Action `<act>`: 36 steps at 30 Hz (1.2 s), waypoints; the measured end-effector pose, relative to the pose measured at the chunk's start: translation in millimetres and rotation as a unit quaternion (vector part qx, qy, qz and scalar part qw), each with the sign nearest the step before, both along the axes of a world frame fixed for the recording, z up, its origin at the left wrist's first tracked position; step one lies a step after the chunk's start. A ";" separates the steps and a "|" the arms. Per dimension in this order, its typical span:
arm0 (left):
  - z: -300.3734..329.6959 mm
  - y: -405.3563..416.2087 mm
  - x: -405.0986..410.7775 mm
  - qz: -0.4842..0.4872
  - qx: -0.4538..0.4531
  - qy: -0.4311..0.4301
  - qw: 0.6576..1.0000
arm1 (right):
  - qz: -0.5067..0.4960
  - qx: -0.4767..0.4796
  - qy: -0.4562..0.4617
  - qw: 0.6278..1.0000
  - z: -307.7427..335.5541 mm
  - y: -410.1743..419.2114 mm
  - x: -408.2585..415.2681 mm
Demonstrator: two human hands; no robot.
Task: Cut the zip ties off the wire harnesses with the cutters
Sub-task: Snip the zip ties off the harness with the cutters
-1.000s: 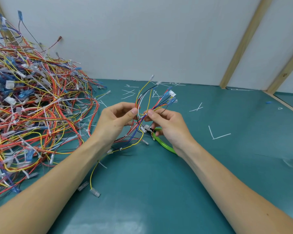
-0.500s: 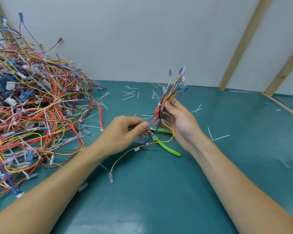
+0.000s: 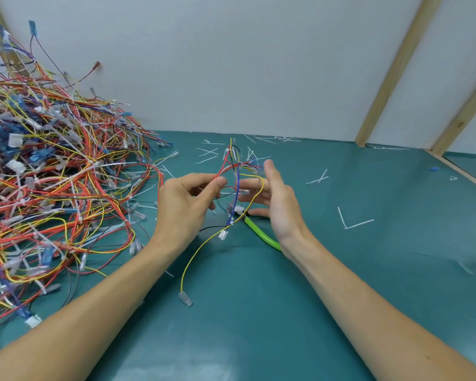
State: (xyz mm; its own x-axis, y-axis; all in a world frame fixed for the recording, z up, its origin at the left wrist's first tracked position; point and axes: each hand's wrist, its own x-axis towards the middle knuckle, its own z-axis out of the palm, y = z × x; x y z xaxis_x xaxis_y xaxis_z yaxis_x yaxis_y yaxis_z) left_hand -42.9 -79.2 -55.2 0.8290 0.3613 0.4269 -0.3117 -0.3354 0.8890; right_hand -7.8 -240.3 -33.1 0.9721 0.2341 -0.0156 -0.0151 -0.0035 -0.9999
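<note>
Left hand [image 3: 187, 204] fingers pinch red wires of small multicolour wire harness [image 3: 238, 188], held above teal desk [image 3: 259, 312]. Right hand [image 3: 278, 204] fingers straight, spread, beside harness, gripping nothing. Green-handled cutters [image 3: 261, 235] lie on desk under right hand. Big tangled harness pile [image 3: 52, 174] left. White cut zip-tie scraps [image 3: 352, 221] scattered.

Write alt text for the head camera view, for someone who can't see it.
Over a teal work table, the left hand pinches a small wire harness of red, blue and yellow wires, while the right hand is held open beside it. Green-handled cutters lie on the table under the right hand. A big pile of harnesses sits at left, with cut zip-tie pieces scattered around.
</note>
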 end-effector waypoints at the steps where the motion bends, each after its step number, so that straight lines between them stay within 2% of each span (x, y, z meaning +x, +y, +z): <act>1: 0.6 -0.1 -0.3 0.007 0.006 -0.009 1.000 | -0.005 0.001 -0.008 1.000 0.9 -1.6 0.1; 3: 2.1 -1.3 -2.3 0.008 0.057 -0.034 0.998 | 0.001 -0.002 -0.030 1.000 3.4 -5.2 1.6; 7: 2.1 -12.0 -8.2 -0.038 0.254 -0.067 0.964 | 0.016 0.007 -0.073 0.997 0.6 -5.1 -1.7; 10: 0.6 -15.4 -10.0 -0.075 0.313 -0.054 0.945 | -0.007 0.009 -0.054 0.998 0.7 -8.9 2.0; 12: 1.8 -14.7 -11.2 -0.075 0.309 -0.069 0.946 | -0.014 0.008 -0.042 0.999 3.2 -14.5 9.6; 14: 4.5 -10.0 -10.1 -0.042 0.291 -0.084 0.952 | -0.010 0.066 -0.020 0.998 5.9 -19.1 16.1; 16: 5.6 -0.7 -7.8 -0.003 0.304 -0.052 0.951 | 0.006 0.173 0.002 0.985 8.5 -23.5 21.5; 20: -0.8 12.7 -5.7 -0.052 0.336 0.054 0.939 | 0.052 0.360 0.069 0.929 13.2 -33.7 27.3; 24: 0.3 12.3 -4.1 -0.058 0.338 0.005 0.939 | 0.046 0.430 0.108 0.895 13.3 -41.1 31.2; 28: 7.3 16.1 -4.9 -0.031 0.421 -0.044 0.906 | 0.023 0.469 0.135 0.872 14.9 -47.8 36.7; 30: 10.9 12.0 -8.8 -0.056 0.393 -0.075 0.915 | 0.011 0.472 0.139 0.871 16.8 -50.3 38.3; 32: 13.0 2.6 -12.4 -0.086 0.340 -0.103 0.931 | 0.011 0.426 0.122 0.896 17.7 -51.2 39.3; 34: 11.4 -7.0 -13.8 -0.127 0.261 -0.106 0.951 | 0.019 0.314 0.089 0.945 15.5 -51.1 40.1; 36: 9.0 -11.2 -13.4 -0.170 0.148 -0.052 0.973 | 0.022 0.188 0.078 0.979 12.5 -49.2 39.9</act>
State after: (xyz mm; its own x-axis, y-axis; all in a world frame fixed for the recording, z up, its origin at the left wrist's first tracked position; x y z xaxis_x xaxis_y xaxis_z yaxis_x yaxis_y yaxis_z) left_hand -56.3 -90.4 -46.2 0.8257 -0.0770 0.5589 -0.5326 -0.4333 0.7271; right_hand 32.1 -289.6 -20.6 0.9536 0.2933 -0.0685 -0.1767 0.3604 -0.9159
